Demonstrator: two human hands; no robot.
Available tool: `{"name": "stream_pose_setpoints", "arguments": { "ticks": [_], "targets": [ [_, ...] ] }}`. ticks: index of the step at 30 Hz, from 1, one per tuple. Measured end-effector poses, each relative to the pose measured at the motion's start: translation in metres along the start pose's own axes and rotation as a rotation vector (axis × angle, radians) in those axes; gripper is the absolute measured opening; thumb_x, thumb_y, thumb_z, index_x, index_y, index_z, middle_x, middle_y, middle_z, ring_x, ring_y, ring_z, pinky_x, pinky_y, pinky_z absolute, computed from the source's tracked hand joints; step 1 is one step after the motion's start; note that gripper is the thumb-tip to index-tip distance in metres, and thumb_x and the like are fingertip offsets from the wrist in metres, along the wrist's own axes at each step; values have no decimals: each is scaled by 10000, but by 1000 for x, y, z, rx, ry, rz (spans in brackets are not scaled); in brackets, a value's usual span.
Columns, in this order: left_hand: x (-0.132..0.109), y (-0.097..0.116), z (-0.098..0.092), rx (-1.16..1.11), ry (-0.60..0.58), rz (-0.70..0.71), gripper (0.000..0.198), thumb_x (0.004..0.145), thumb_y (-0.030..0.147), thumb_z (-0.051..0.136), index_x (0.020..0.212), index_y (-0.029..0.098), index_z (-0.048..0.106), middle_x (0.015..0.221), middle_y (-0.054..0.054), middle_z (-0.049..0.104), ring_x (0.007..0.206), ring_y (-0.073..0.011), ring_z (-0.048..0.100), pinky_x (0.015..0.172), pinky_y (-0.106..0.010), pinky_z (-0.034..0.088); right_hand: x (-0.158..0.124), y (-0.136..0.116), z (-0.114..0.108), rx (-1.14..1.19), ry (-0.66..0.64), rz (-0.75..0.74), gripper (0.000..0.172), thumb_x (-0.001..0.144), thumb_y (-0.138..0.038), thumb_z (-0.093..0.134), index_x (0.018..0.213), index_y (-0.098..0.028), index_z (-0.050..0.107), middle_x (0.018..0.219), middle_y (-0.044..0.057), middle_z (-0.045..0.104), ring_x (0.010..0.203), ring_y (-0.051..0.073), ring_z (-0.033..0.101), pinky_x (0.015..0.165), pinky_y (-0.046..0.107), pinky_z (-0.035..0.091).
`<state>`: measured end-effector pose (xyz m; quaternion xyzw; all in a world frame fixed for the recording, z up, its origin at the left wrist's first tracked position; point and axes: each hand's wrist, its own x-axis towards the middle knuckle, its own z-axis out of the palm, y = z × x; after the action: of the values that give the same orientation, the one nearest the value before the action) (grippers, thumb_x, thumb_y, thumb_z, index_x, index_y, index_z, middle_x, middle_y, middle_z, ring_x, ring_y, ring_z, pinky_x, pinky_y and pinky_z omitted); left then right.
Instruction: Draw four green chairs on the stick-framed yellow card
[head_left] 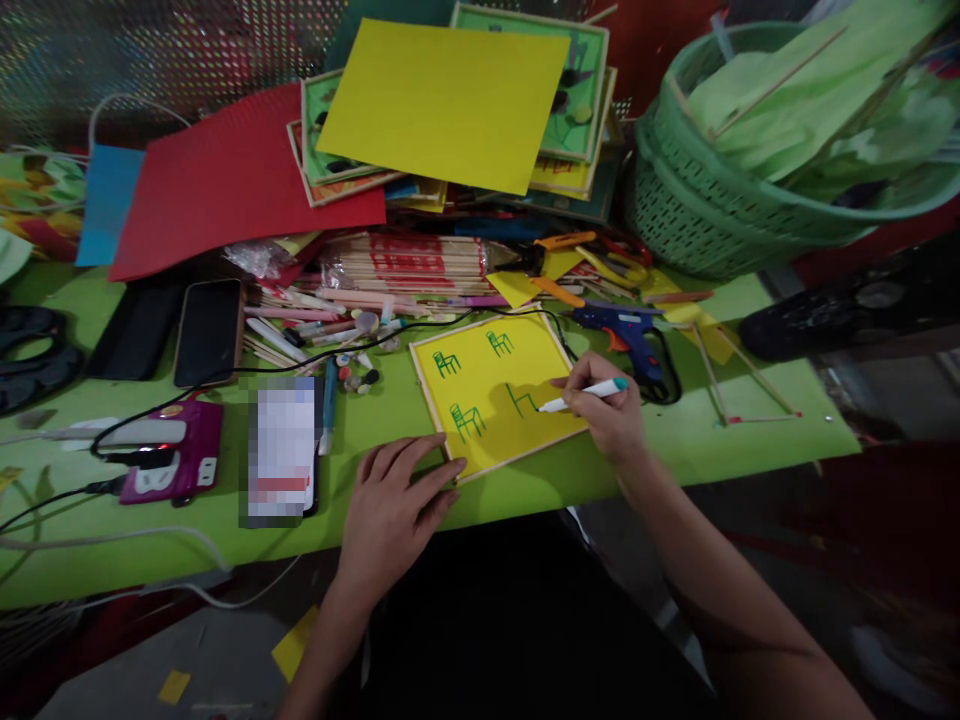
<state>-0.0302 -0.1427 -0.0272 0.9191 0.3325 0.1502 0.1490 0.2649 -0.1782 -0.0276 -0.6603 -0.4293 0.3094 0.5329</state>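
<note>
My right hand [609,408] grips a white marker [574,397] with a green end, its tip against a yellow sheet [499,425] edged with thin wooden sticks. Three small green chair drawings show on the sheet, and a few green strokes of another figure stand by the marker tip. My left hand [401,492] lies with fingers spread at the sheet's lower left corner, fingertips touching the stick edge. A blue glue gun [626,335] lies just beyond my right hand.
A lit phone [281,450] and a purple power strip [176,455] lie left. Behind are pens, a bundle of sticks [405,262] and stacked framed pictures under a yellow sheet [450,100]. A green basket [697,200] stands right. A black cord crosses the green table [375,400].
</note>
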Motion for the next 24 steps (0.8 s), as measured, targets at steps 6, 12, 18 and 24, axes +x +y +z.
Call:
{"name": "stream_pose_setpoints", "arguments": {
  "ticks": [6, 12, 18, 24],
  "targets": [
    [0, 1, -1, 2, -7, -3, 287, 938, 272, 647, 1204, 351, 720, 1351, -24, 665, 1172, -284, 567, 940, -465, 449, 1, 0, 0, 10, 8, 14, 152, 731, -198, 636, 629, -232, 528, 603, -49, 419, 608, 150, 505, 884, 436, 557],
    [-1, 0, 1, 6, -4, 0, 286, 941, 275, 645, 1207, 354, 715, 1368, -18, 655, 1184, -281, 566, 948, -461, 446, 0, -1, 1, 14, -1, 3, 149, 736, -194, 641, 632, -230, 540, 592, -55, 428, 593, 143, 499, 893, 438, 558],
    [-2, -1, 1, 8, -17, -3, 301, 936, 281, 654, 1222, 360, 706, 1373, -15, 651, 1188, -285, 559, 947, -470, 448, 2, 8, -5, 153, 68, 50, 125, 759, -243, 676, 685, -240, 575, 538, -65, 477, 519, 131, 503, 745, 370, 568],
    [-1, -1, 1, 2, -4, 4, 313, 937, 281, 646, 1235, 360, 702, 1367, -25, 659, 1189, -289, 569, 939, -474, 461, 4, 8, -6, 146, 51, 75, 94, 784, -307, 680, 788, -232, 623, 639, -19, 627, 499, 121, 511, 454, 252, 365]
  ]
}}
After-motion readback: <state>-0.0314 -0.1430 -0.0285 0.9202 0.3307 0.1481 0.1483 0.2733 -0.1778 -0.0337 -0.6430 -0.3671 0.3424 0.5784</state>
